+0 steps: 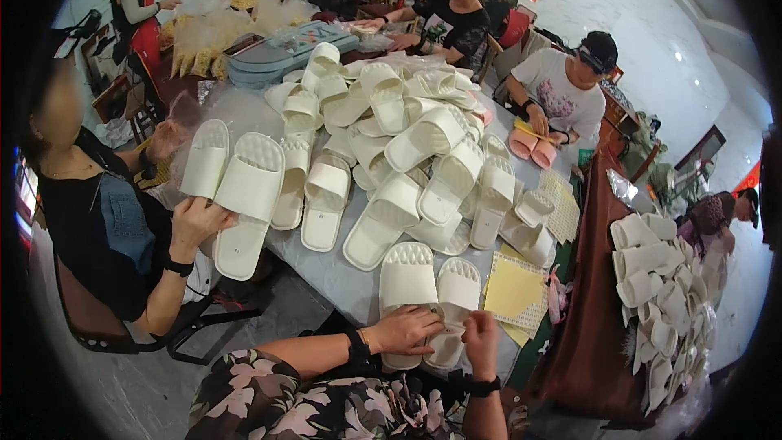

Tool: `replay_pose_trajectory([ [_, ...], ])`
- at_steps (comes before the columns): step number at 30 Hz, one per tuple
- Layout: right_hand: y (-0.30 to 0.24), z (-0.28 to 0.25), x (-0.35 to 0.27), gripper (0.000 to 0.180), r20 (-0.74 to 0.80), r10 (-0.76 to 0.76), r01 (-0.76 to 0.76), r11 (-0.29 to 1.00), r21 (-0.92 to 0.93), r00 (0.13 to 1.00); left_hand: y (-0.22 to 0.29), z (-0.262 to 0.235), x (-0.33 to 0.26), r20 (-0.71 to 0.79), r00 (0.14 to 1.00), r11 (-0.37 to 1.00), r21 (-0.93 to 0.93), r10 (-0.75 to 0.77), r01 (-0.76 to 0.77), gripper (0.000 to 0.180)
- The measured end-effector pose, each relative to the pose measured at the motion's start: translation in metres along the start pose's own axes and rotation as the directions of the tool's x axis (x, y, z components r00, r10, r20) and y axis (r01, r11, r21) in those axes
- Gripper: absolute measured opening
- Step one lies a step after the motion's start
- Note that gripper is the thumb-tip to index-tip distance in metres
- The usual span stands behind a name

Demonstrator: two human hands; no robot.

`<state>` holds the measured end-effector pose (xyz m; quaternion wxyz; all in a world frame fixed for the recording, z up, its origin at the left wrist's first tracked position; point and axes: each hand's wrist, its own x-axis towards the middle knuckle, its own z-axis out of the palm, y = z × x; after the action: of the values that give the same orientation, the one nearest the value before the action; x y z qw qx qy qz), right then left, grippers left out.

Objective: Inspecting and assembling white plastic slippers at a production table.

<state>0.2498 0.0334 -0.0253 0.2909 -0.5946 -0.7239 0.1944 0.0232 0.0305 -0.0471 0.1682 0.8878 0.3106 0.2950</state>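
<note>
A pair of white slippers lies side by side at the table's near edge: the left slipper (407,277) and the right slipper (459,283), toes pointing away from me. My left hand (405,330) rests across the left slipper, its fingers curled over the inner edge toward the right one. Just over the right slipper's outer side, my right hand (481,344) is closed with fingertips together; whatever it may pinch is too small to make out. Close by on the right lie yellow sticker sheets (511,287), partly peeled to a grid of small labels.
A big heap of white slippers (428,138) covers the table's middle. At left, a seated co-worker's hand (195,220) holds another white pair. Across the table, a person handles pink slippers (533,147). More slippers (660,285) are piled on the right beside a brown cover (574,301).
</note>
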Motion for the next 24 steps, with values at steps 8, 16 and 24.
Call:
replay_pose_trajectory([
  [8, -0.042, -0.066, 0.021, 0.065, 0.168, -0.083, -0.181, -0.647, 0.741, 0.982, -0.007, -0.009, 0.010, 0.140, 0.989, 0.997, -0.064, 0.048, -0.039, 0.048],
  [16, -0.035, -0.076, 0.018, 0.047, 0.145, 0.385, -0.096, -0.142, 0.985, 0.911, 0.008, -0.041, -0.003, -0.043, 0.984, 0.980, -0.112, -0.173, 0.167, 0.037],
  [24, 0.014, -0.011, -0.035, 0.022, -0.002, 0.479, -0.335, 0.617, 0.712, 0.878, 0.024, -0.028, 0.001, -0.139, 0.957, 0.967, -0.017, -0.256, 0.256, 0.045],
])
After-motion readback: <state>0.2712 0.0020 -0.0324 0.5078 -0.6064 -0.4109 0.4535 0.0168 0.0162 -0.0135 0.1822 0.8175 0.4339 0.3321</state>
